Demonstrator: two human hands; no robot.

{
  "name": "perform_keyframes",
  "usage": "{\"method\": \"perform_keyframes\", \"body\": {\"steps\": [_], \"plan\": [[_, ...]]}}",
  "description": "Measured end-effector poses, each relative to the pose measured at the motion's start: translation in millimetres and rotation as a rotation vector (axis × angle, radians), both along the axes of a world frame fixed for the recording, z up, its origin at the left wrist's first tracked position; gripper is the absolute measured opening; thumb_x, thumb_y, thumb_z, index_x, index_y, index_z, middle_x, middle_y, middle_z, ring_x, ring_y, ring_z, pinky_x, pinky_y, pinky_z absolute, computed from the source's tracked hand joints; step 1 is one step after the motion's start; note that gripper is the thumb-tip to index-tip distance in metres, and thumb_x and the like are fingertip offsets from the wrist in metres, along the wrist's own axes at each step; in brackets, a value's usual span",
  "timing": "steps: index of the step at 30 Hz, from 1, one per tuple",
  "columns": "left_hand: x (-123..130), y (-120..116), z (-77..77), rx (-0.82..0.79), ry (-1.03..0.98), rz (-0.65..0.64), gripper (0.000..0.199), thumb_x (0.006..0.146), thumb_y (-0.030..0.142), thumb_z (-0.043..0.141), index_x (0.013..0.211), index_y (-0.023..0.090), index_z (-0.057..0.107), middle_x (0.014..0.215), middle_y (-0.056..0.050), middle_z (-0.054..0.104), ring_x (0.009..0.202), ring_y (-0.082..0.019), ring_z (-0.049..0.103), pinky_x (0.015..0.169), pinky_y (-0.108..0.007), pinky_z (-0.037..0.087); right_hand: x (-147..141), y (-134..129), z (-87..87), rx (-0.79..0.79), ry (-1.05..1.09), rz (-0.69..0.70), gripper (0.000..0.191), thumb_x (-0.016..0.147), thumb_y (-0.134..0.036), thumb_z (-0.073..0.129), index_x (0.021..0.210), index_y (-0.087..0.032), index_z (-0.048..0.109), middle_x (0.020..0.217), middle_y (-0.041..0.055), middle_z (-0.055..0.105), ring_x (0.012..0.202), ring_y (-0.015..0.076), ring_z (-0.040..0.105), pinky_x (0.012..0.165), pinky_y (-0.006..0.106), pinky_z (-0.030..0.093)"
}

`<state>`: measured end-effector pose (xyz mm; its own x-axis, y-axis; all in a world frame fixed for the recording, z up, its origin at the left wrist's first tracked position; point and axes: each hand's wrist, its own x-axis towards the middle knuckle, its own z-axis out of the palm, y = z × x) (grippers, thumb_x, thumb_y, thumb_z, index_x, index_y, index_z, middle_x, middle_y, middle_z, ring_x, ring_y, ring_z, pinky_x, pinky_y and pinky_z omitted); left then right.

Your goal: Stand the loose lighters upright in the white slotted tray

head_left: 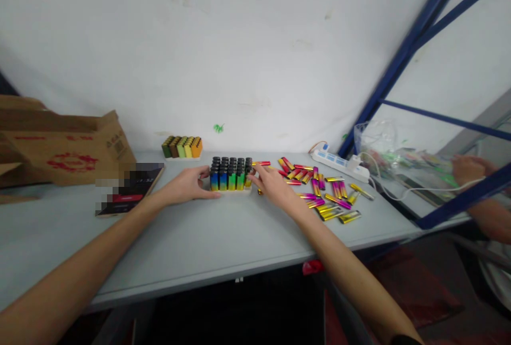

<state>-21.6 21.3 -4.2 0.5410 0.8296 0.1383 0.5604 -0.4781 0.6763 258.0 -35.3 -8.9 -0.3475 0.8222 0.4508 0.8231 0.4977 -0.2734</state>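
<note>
Upright lighters with black tops stand in close rows in a shallow white tray on the table. Their bodies run from blue through green to yellow. My left hand is curled about the left end of this block, thumb low at the front corner and fingers along the side. At the right end, my right hand presses bent fingers against the outer lighters. Between them the two hands hold the tray of lighters. Loose shiny lighters in red, yellow and purple lie scattered beside my right forearm.
Against the wall stands another tray of lighters in green, brown and orange. A brown cardboard box and a dark flat box sit at left. A white power strip lies near a blue metal frame. Another person's hand shows at far right.
</note>
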Motion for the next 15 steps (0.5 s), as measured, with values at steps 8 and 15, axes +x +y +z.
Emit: {"method": "perform_keyframes", "body": {"steps": [8,15], "plan": [[2.0,-4.3,8.0,0.067,0.191,0.075,0.068,0.060,0.069,0.078,0.103,0.017,0.067,0.078,0.001,0.068,0.063,-0.017,0.057,0.057,-0.026,0.043,71.1,-63.5,8.7,0.001,0.043,0.017,0.016,0.102,-0.028,0.053,0.098,-0.018,0.064,0.092,0.0078,0.068,0.083,0.0197,0.064,0.077,0.031,0.049],[-0.8,2.5,0.9,0.092,0.170,0.042,0.070,0.062,0.066,0.078,0.111,0.017,0.066,0.080,0.001,0.066,0.064,-0.016,0.053,0.058,-0.026,0.041,198.8,-143.2,9.2,-0.128,0.007,-0.209,0.021,0.095,-0.037,0.062,0.105,-0.022,0.072,0.102,0.0101,0.071,0.093,0.0250,0.068,0.086,0.040,0.055]]}}
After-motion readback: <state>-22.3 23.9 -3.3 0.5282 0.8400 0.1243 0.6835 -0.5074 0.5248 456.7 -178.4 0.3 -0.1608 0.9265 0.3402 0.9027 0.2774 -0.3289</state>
